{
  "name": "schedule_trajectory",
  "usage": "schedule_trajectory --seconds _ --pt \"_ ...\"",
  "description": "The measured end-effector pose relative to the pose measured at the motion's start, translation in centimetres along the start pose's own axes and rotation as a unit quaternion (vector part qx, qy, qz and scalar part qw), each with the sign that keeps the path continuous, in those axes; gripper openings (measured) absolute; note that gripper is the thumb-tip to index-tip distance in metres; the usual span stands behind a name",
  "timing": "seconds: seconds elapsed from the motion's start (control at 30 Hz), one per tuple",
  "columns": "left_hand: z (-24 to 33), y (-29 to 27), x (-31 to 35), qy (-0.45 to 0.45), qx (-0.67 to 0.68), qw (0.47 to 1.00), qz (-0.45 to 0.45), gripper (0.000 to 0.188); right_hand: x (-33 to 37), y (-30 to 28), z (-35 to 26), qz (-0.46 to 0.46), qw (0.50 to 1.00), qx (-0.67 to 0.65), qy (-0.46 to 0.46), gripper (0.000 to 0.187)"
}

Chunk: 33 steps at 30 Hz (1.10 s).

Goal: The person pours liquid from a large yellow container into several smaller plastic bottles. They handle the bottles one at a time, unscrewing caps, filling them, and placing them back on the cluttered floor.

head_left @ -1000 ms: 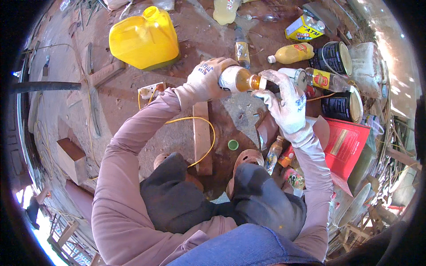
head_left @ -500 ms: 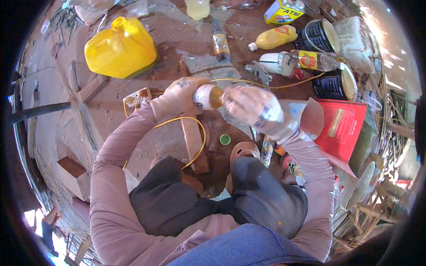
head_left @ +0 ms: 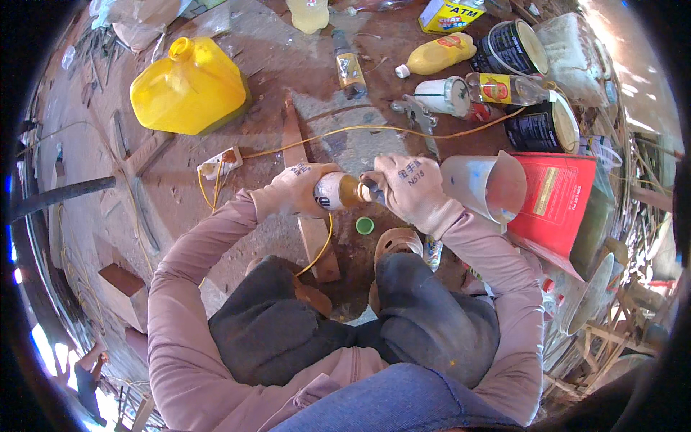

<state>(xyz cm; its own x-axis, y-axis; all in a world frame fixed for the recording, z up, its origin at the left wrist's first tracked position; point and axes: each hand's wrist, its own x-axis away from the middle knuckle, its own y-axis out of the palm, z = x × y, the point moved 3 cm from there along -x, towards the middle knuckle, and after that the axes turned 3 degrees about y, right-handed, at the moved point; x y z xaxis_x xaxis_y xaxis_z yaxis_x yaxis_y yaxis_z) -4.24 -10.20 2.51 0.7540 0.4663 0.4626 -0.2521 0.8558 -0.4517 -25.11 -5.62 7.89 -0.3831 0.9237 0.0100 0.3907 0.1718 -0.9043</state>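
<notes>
My left hand [head_left: 306, 189], in a pale work glove, is wrapped round a small bottle [head_left: 337, 191] with a white label and an amber lower-neck part. The bottle lies tilted on its side in the air, its neck toward my right. My right hand [head_left: 412, 189], gloved too, closes its fingers at the bottle's mouth; the fingertips look dark, and whether a cap is between them is hidden. Below the hands, a green cap [head_left: 365, 226] rests on the ground near my right foot.
A yellow jerrycan [head_left: 188, 90] stands at the far left, near a white socket block [head_left: 219, 163]. An orange cord [head_left: 324, 133] crosses the ground. Bottles, black buckets [head_left: 541, 128] and a yellow tin [head_left: 450, 16] stand far right. A translucent container [head_left: 479, 183] and red sheet [head_left: 553, 205] lie right.
My right hand has shifted slightly down and is no longer blurred; its fingers now show at the bottle's mouth. The bottle has dropped a little toward me.
</notes>
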Motion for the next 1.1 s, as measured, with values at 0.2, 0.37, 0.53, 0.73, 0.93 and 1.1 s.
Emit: schedule_trajectory --seconds 0.2,0.37,0.53,0.73,0.93,1.1 --pt "-0.2 0.0 -0.7 0.001 0.007 1.0 0.013 0.067 -0.1 -1.9 -1.1 0.051 0.967 0.128 -0.213 0.037" --pt "0.5 -0.4 -0.4 0.063 -0.025 0.997 0.043 0.068 0.1 0.9 -0.1 -0.032 0.997 -0.039 0.054 0.024" --pt "-1.1 0.6 -0.4 0.006 0.052 0.999 0.004 0.066 -0.3 -0.1 -0.4 0.02 0.999 0.012 -0.04 0.031" --pt "1.6 -0.1 -0.8 0.012 0.022 1.0 -0.005 0.071 0.3 0.8 0.7 0.009 0.995 0.023 -0.096 0.031" --pt "-0.3 0.5 -1.1 0.041 -0.017 0.995 0.092 0.072 -0.8 0.4 1.2 -0.063 0.995 -0.053 0.06 0.028" --pt "1.3 -0.1 -1.7 0.063 0.077 0.992 -0.072 0.076 0.1 -0.9 0.4 0.091 0.975 0.053 -0.194 0.031"
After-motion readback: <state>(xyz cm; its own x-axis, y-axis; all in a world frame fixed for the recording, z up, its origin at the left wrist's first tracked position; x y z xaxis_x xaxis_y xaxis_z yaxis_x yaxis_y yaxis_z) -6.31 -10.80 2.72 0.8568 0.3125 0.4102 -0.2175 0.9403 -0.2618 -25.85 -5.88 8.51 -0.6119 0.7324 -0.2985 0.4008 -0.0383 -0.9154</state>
